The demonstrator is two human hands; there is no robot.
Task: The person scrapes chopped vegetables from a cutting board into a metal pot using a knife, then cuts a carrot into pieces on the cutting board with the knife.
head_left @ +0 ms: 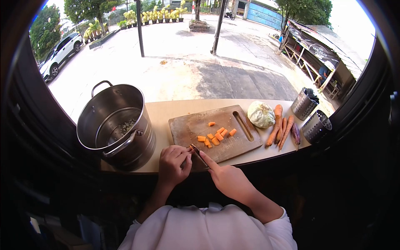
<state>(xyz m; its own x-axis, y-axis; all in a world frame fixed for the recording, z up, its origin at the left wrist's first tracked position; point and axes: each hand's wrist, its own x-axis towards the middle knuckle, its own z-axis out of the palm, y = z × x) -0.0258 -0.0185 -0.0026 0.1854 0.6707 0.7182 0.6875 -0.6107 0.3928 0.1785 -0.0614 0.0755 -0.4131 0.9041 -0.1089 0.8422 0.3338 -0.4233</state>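
Note:
A wooden cutting board (187,125) with a slot handle lies on the table. Several orange carrot pieces (215,141) are scattered over its middle. At the board's near edge, my left hand (175,163) has its fingers closed round a piece of carrot (192,147), mostly covered by the fingers. My right hand (229,178) is wrapped round a knife (199,154), one finger stretched along its back, the blade against the carrot's end. The knife's handle is hidden in the palm.
A large metal pot (146,143) with chopped bits inside stands left on the table (162,110). Right of the board are a cabbage (261,114), several whole carrots (275,130), a purple vegetable (296,134) and two perforated metal holders (303,106).

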